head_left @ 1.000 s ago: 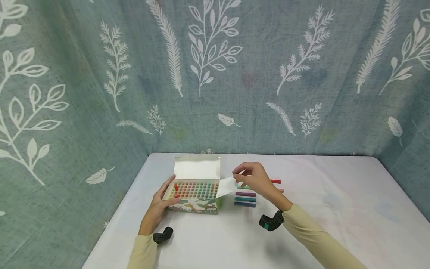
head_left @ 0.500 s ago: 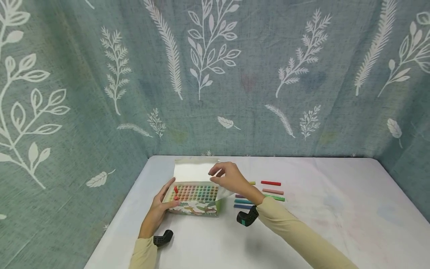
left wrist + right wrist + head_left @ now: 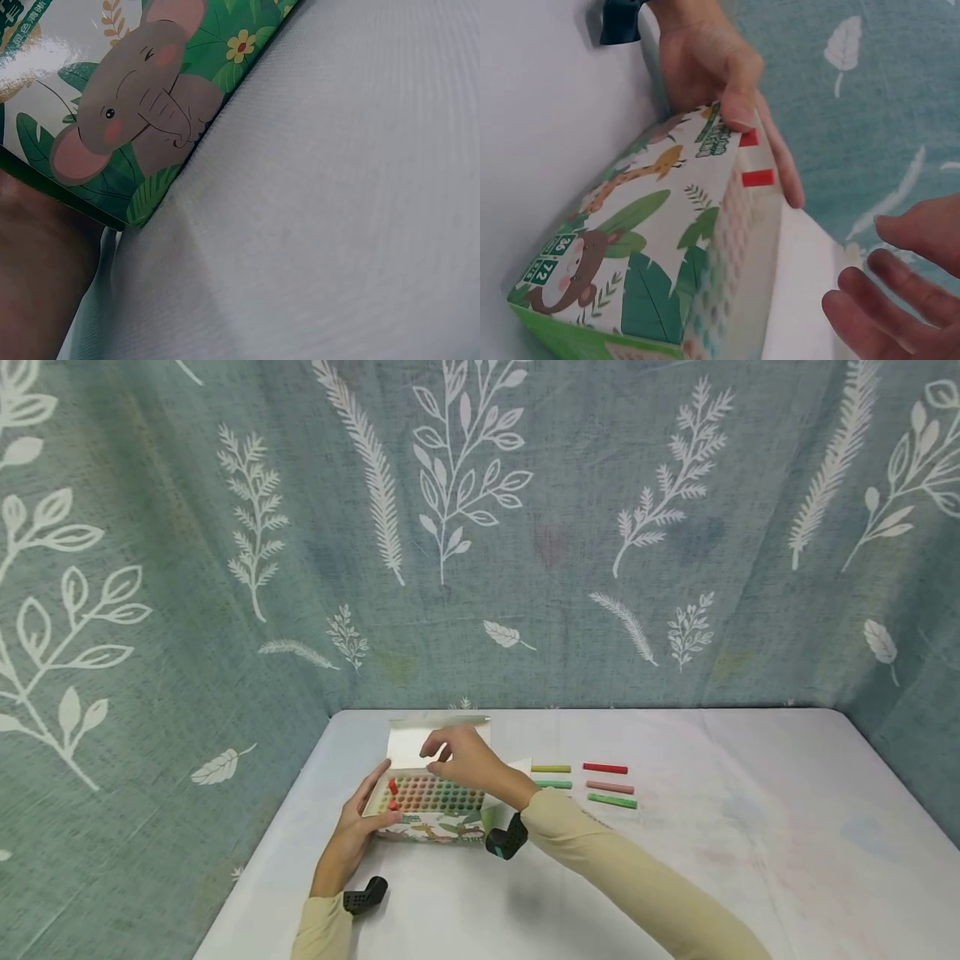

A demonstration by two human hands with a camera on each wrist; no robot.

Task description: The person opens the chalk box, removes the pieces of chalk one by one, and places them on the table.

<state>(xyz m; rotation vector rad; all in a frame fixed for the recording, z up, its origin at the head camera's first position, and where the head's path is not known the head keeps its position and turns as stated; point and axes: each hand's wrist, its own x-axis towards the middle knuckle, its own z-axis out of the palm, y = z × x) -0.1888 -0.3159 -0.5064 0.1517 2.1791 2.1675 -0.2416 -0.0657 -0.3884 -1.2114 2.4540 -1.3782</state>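
My left hand (image 3: 351, 831) grips the left end of a cardboard box (image 3: 435, 828) with animal and leaf pictures, its thumb over the front edge. The box's lid (image 3: 403, 743) stands raised at the back. Inside is a tray of round holes, where two red sticks (image 3: 393, 787) poke up near the left end; whether they are chalk or crayons I cannot tell. Above the tray hovers my right hand (image 3: 474, 766), fingers loosely bent and apart, nothing between them in the right wrist view. The left wrist view shows the box's elephant picture (image 3: 142, 105).
Right of the box lie a yellow stick (image 3: 551, 769), a mint-green stick (image 3: 555, 785), a red stick (image 3: 605, 768), a pink stick (image 3: 610, 787) and a bright green stick (image 3: 612, 801). A white side flap (image 3: 522, 765) sticks out behind the right wrist. A leaf-print curtain (image 3: 555, 610) hangs behind the table.
My right hand has moved left, from beside the side flap to over the tray. Its forearm now covers the purple, teal and blue sticks seen earlier. My left hand has kept its grip.
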